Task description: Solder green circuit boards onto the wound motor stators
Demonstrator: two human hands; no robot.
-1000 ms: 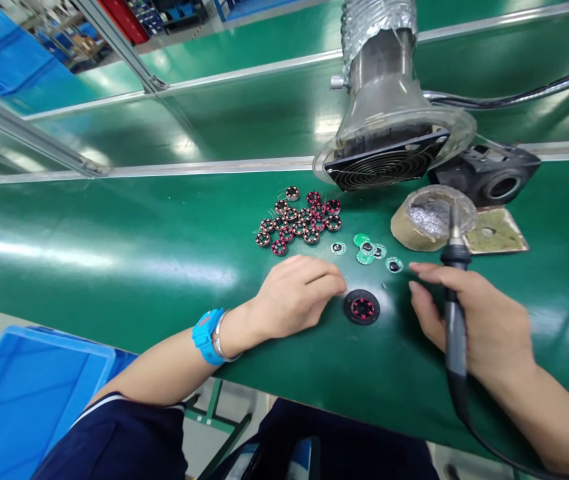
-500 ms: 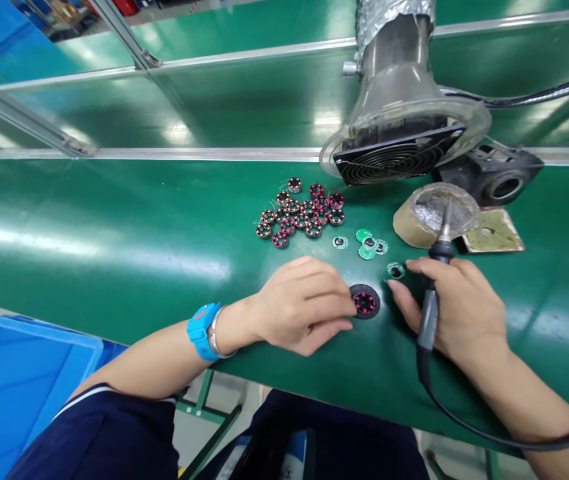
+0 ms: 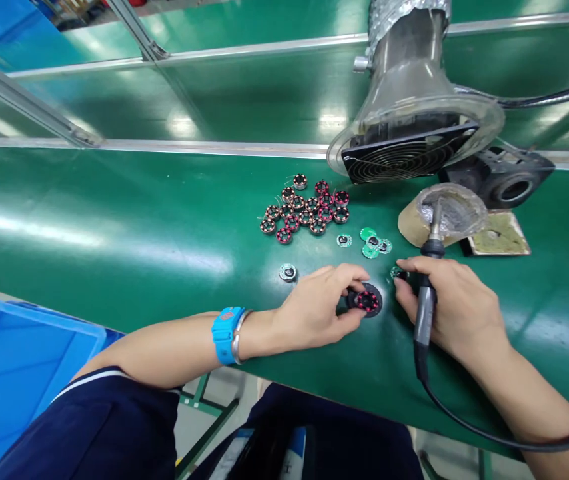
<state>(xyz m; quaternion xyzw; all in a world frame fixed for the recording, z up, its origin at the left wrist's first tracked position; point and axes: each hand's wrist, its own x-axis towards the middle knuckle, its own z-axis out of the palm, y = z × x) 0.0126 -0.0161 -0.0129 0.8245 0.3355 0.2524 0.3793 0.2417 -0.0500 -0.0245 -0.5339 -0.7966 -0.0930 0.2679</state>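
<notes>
My left hand (image 3: 322, 307) has its thumb and fingers curled around the left side of a black round base (image 3: 377, 293). A pink-and-black wound coil core (image 3: 366, 301) sits on that base. My right hand (image 3: 464, 310) grips a soldering iron (image 3: 425, 313), its tip pointing away into a foil-lined round holder (image 3: 457, 208). The same hand's thumb and forefinger close on a small round circuit board (image 3: 397, 272), partly hidden by them. Left of the base, another round board (image 3: 287, 272) lies on the bench near my left hand.
Several copper and pink coil cores (image 3: 306, 217) cluster beyond my hands, beside small green boards (image 3: 370, 235). A fume extractor fan (image 3: 409, 157) hangs above the bench (image 3: 164, 220). Behind the holder are a square tray (image 3: 499, 233) and a black stand (image 3: 509, 187). A blue bin (image 3: 29, 387) stands lower left.
My left hand has turned and spread its grip around the base. A round board now shows left of it. My right thumb and forefinger have closed on the small board.
</notes>
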